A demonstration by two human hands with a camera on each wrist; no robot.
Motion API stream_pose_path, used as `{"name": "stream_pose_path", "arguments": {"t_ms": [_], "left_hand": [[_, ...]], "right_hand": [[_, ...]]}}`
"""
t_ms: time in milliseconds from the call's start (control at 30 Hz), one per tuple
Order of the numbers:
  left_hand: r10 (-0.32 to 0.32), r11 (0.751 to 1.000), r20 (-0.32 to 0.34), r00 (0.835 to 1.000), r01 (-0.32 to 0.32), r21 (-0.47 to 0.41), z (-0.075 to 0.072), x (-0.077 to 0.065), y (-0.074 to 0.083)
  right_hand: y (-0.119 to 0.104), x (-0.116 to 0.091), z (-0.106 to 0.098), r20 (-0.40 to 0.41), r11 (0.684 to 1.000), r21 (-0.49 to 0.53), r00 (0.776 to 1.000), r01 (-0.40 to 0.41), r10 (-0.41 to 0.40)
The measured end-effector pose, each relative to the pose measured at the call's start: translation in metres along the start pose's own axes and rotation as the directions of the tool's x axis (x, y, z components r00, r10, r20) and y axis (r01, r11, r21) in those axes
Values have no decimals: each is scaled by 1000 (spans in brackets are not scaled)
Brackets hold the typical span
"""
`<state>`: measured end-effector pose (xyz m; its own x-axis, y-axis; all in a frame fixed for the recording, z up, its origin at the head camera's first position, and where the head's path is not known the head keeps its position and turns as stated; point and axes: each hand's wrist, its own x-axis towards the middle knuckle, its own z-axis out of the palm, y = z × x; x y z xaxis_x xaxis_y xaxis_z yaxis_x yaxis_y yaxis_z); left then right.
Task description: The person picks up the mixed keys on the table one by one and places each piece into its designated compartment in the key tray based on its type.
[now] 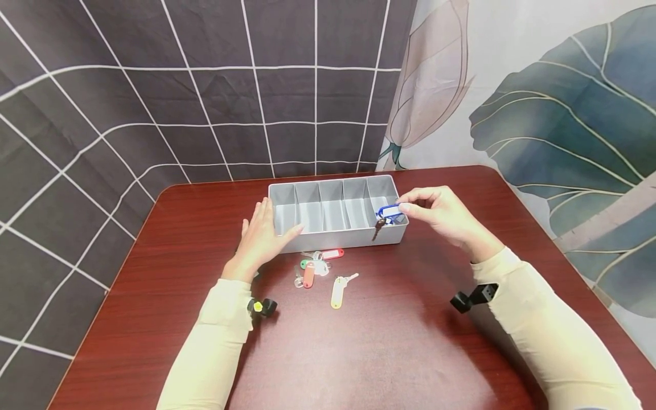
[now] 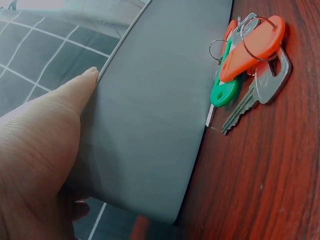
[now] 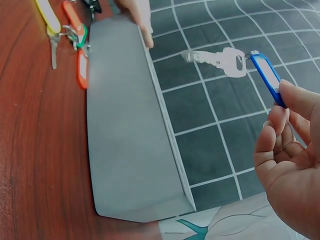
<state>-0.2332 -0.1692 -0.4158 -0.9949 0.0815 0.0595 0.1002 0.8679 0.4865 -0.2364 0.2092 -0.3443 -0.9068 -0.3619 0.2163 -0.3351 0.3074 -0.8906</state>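
Head view: your right hand (image 1: 441, 216) pinches a blue key tag (image 1: 392, 210) above the grey tray's (image 1: 348, 237) rightmost compartment; your left hand (image 1: 263, 236), fingers straight, touches its left end; a yellow key tag (image 1: 337, 294) lies nearer.

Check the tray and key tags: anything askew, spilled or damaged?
Nothing looks damaged or spilled. The gray tray sits upright. Only mild untidiness: in front of it, an orange tag overlaps a green tag in a loose heap, with the yellow tag apart.
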Motion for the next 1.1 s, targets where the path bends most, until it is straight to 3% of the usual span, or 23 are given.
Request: {"name": "stream_pose_path", "arguments": {"t_ms": [167, 667, 1100], "left_hand": [[-1, 1000, 0, 1000, 1, -9, -1, 0, -1], [4, 1000, -3, 1000, -4, -14, -1, 1, 0], [-2, 1000, 1, 1000, 2, -8, 0, 1, 0]], "right_hand": [[2, 4, -4, -54, 1000, 6, 998, -25, 26], [20, 19, -11, -150, 962, 270, 986, -28, 71], [37, 36, -18, -201, 965, 243, 968, -98, 149]]}}
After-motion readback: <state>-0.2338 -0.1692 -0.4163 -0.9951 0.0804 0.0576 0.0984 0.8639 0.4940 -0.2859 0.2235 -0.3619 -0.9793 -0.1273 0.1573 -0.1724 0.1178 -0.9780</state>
